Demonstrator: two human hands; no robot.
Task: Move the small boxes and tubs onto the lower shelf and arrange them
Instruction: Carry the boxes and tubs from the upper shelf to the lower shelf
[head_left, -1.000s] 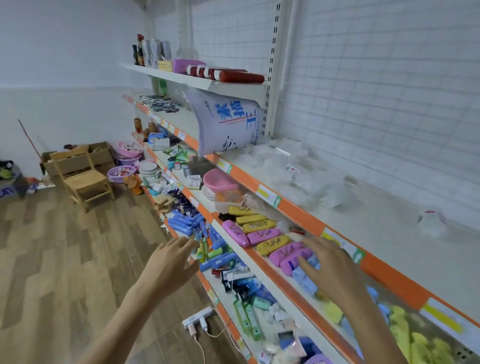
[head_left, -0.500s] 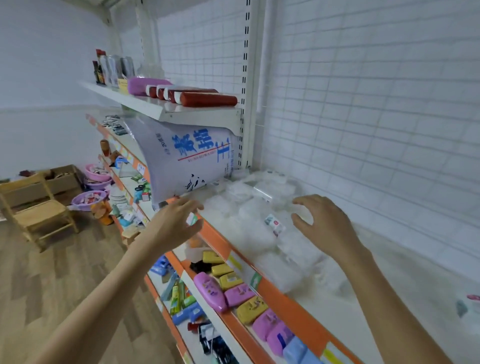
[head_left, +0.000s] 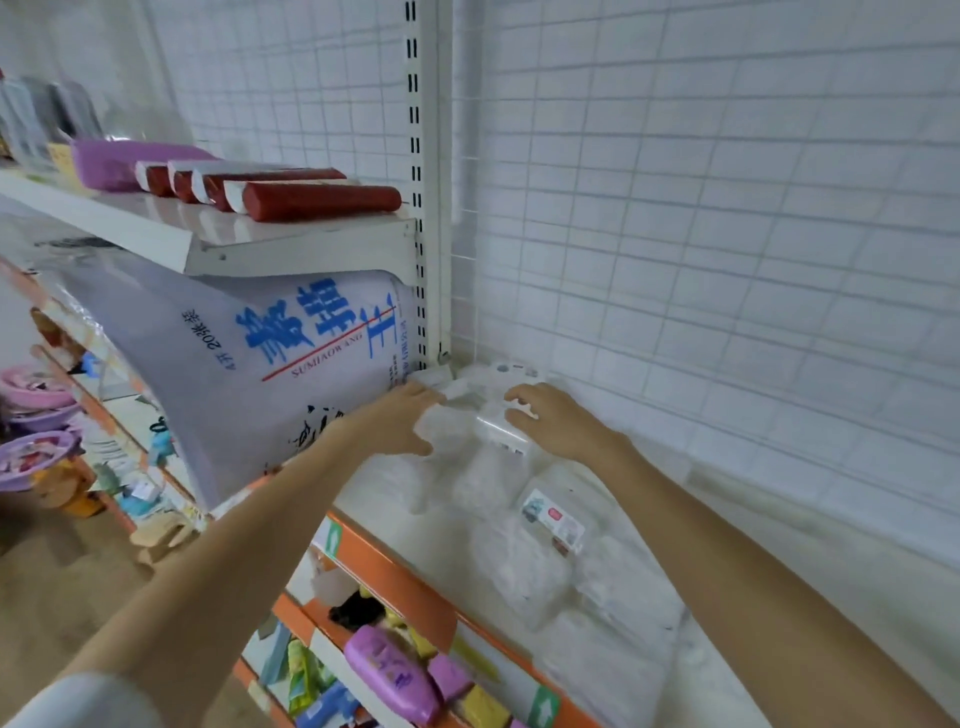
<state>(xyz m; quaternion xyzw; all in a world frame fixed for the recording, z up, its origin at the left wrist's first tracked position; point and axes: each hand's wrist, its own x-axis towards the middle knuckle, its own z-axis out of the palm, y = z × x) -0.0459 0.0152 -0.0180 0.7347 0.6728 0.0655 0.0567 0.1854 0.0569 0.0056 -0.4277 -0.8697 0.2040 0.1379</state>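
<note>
Both hands are up at the back corner of the upper shelf (head_left: 779, 649), next to the upright post.

Left hand (head_left: 400, 421): fingers spread and fairly straight, laid against the clear tubs (head_left: 467, 467) at the near-left of the pile. No closed grip visible; it looks like a steadying or gathering touch.

Right hand (head_left: 561, 423): fingers curled over a small clear box (head_left: 501, 434) with a white label end. It appears to hold it from the right side, though the thumb is hidden, so the firmness of the grip is uncertain.

Task things: the clear boxes and tubs lie in a loose heap across this shelf, from the corner forward to the orange edge strip (head_left: 395, 577). One labelled pack (head_left: 553, 522) lies flat in the middle. They are transparent and blur together; no count possible.

Lower shelf (head_left: 322, 644): only soap-like bars in purple and yellow (head_left: 395, 670) show there. No clear tubs seen on it in this view.

Judgement: early stage. The pile looks untouched in bulk; first pick-up under way at the back. Left to do: nearly all transfers down, then the arranging. The big sack (head_left: 270, 364) crowds the left side of the pile.
</note>
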